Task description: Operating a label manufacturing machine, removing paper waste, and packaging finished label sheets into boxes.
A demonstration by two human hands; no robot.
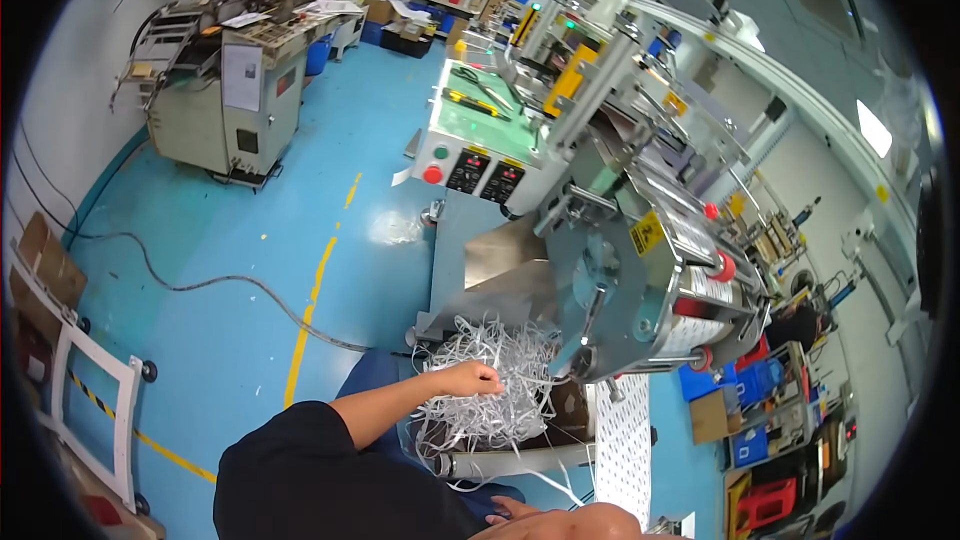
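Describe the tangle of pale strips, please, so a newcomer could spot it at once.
Find the grey machine with the green top. By its lower end, at the left hand, lies the tangle. It is thin-stranded and curled, unlike the flat, dotted white sheet on its right.

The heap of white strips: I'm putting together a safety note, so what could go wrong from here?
The left hand is at the heap of white strips, so loops might tangle around it. Loose strips trail past the pale bar at the heap's near side and could catch there if pulled. Some also hang close to the dotted white sheet, so they might snag on its edge.
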